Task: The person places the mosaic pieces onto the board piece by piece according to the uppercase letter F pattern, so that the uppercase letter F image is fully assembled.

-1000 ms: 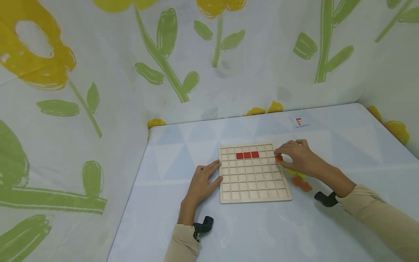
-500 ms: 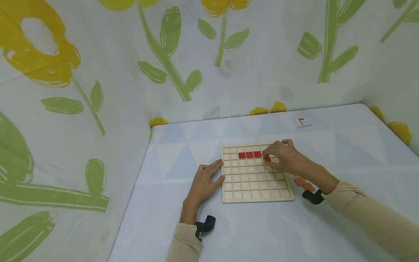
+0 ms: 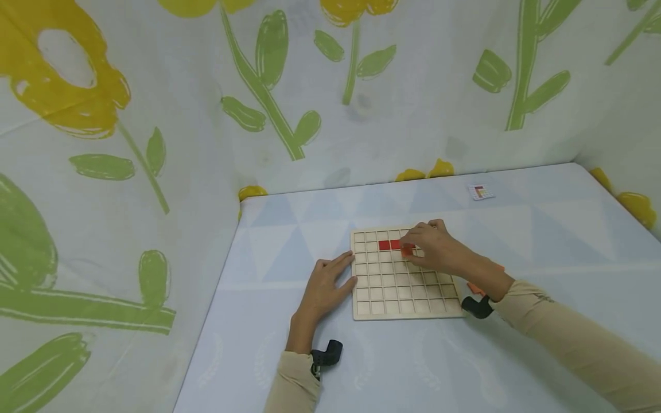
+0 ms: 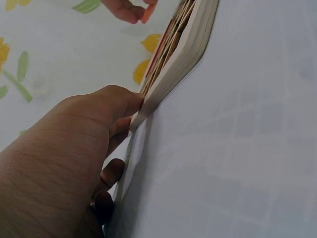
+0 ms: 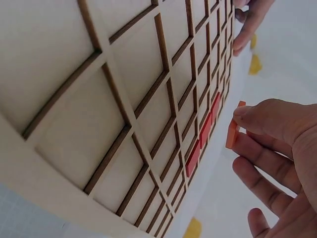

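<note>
We had a pale-blue tbl (image 3: 248, 338) & flowery wall (image 3: 178, 115); our R hand (image 3: 436, 246) pinched a thin orange tile (image 5: 232, 133), L hand (image 3: 321, 289) spread vs wooden grid (image 3: 384, 293).

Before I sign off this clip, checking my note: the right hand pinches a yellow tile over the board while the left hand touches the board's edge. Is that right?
Not quite: the tile is orange, not yellow, as the right wrist view shows. The right hand does pinch it over the board, and the left hand touches the board's edge.
</note>
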`<state>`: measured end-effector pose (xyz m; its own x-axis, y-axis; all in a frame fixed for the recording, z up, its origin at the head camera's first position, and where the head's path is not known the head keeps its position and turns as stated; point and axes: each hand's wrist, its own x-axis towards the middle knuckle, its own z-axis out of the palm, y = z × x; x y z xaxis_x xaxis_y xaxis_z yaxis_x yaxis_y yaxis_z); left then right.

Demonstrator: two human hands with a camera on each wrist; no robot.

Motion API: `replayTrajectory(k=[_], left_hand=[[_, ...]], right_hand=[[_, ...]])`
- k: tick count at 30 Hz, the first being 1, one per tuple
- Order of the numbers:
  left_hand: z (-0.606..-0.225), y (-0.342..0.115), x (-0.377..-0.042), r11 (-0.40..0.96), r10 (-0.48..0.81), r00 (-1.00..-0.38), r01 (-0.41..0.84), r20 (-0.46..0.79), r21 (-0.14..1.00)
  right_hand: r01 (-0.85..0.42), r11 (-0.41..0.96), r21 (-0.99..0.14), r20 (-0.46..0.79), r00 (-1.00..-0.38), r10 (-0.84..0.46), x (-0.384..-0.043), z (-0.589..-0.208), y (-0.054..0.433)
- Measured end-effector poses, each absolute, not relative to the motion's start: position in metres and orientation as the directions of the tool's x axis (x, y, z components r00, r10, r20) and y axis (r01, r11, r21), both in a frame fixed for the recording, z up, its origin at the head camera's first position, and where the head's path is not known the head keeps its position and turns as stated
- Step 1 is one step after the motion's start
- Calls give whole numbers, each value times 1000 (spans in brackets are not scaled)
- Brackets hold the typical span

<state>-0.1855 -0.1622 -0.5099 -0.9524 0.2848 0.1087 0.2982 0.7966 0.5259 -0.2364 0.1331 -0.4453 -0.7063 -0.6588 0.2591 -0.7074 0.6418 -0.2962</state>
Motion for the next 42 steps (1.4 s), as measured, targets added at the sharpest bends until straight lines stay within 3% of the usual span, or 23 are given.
replayTrajectory(k=[16,27,42], left_hand=[[-514,-158,-188,792,290,-951,300,104,531],[-509,-155,-187,782,297,-947,316,125,537],[-508,-162,-186,803,288,-951,305,115,512]], right_hand=[[-686,668,-289,198,-725,-659,-243,-453,108],[-720,638,-272,241,-693,-679,-248,-459,101],[-691,663,-289,196,-720,-665,-247,-462,99]])
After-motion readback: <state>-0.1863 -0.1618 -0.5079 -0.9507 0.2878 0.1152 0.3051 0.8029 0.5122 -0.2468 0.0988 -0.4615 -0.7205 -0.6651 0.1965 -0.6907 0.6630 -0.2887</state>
